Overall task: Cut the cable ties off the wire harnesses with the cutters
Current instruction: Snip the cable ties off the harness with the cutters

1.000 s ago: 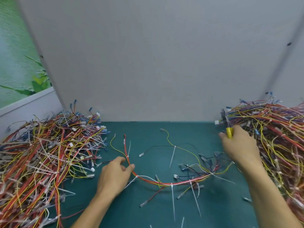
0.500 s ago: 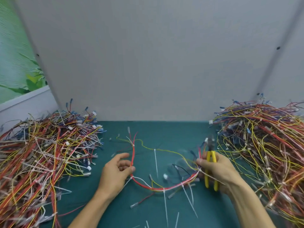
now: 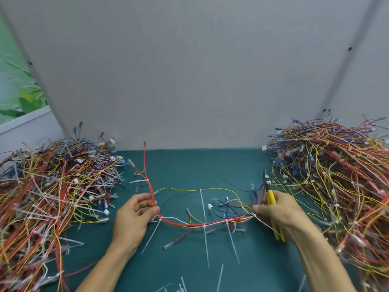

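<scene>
Heaps of wire harnesses fill both sides of the view: a left pile (image 3: 48,197) and a right pile (image 3: 336,186), each a tangle of red, yellow and blue wires. White ties show in both, so I cannot tell which heap is finished. Either way, a great deal of work looks left.

Between them, on the green tabletop (image 3: 200,165), one harness (image 3: 189,223) hangs in a sagging arc between the hands. The left hand (image 3: 132,218) pinches its red bundle between thumb and curled fingers. The right hand (image 3: 280,213) has its fingers wrapped round the yellow handles of the cutters (image 3: 271,199), while thumb and forefinger nip the harness's right end. The cutter tip points up and away and touches no tie, so no cut is under way.

Several cable ties (image 3: 205,239) remain cinched along this harness, with their long tails trailing toward the person. It looks barely started, if at all. A few loose ties (image 3: 220,278) lie at the near edge, probably from harnesses already done.

Thin branch wires and a white connector (image 3: 210,206) lie close to the ties, and the blades could nick them. The right hand must probably free the harness end before it cuts.
</scene>
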Demonstrator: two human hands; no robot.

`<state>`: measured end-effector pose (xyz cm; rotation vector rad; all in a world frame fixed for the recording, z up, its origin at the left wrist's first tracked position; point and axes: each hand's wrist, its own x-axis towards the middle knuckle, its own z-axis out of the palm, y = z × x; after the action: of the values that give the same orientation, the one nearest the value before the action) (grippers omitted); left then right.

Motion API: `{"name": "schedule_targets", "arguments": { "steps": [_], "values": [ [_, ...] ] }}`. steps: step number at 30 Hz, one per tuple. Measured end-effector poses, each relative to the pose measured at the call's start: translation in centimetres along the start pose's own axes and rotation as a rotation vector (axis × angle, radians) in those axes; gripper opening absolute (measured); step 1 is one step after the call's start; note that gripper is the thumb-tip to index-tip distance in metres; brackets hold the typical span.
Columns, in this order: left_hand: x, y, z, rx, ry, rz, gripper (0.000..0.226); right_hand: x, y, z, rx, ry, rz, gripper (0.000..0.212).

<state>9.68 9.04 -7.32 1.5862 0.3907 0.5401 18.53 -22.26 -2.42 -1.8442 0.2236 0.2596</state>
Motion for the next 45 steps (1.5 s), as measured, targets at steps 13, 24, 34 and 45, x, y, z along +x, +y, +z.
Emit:
{"name": "schedule_targets", "arguments": {
  "steps": [13, 24, 34, 45],
  "values": [
    [0.2, -0.9, -0.1, 0.065, -0.017, 0.022, 0.04, -1.9, -2.5, -0.1, -0.535, 0.092, -0.524, 0.04],
    [0.0, -0.7, 0.3, 0.129, -0.005, 0.061, 0.047, -1.2, -0.3, 1.5, -0.889, -0.147, -0.341, 0.049],
    [-0.1, -0.6, 0.4, 0.182, 0.003, 0.074, 0.053, -1.2, -0.7, 1.3, -0.754, -0.225, -0.414, 0.037],
    [-0.4, -0.5, 1.1, 0.375, 0.029, 0.115, 0.056, -0.4, 0.2, 2.3, -0.914, -0.077, -0.207, 0.028]
  ]
}}
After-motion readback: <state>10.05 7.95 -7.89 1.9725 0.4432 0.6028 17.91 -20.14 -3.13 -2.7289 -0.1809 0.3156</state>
